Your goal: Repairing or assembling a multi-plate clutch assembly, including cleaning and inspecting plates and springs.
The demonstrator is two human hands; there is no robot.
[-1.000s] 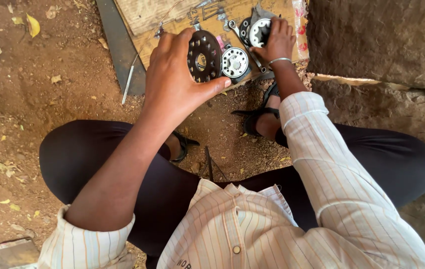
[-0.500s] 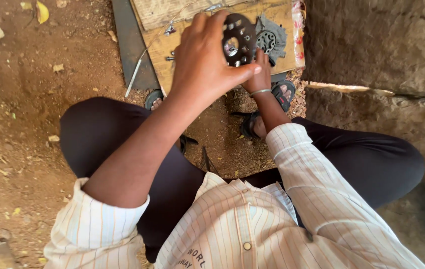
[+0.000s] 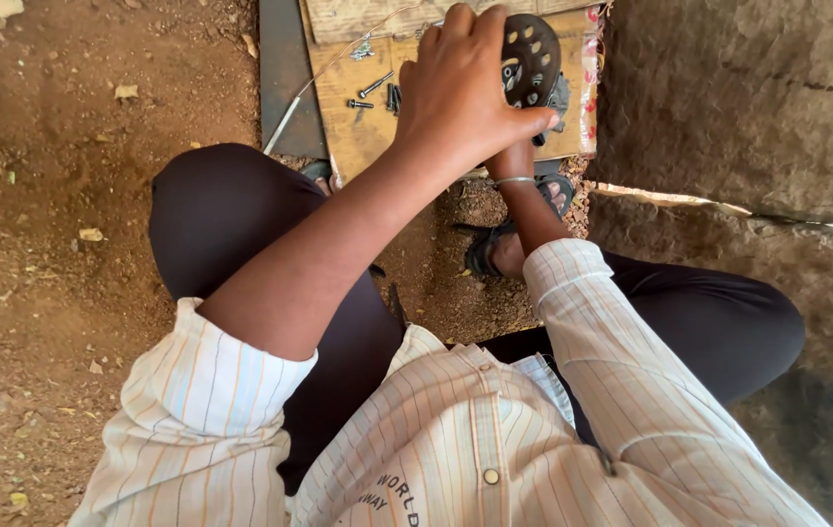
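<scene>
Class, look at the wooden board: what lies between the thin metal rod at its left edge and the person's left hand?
In the head view, loose dark bolts lie on the wooden board between the rod and the left hand.

The person wears a cream shirt with thin orange and blue stripes, sleeves rolled up, dark trousers, black sandals, and a thin metal bangle on the right wrist.
</scene>
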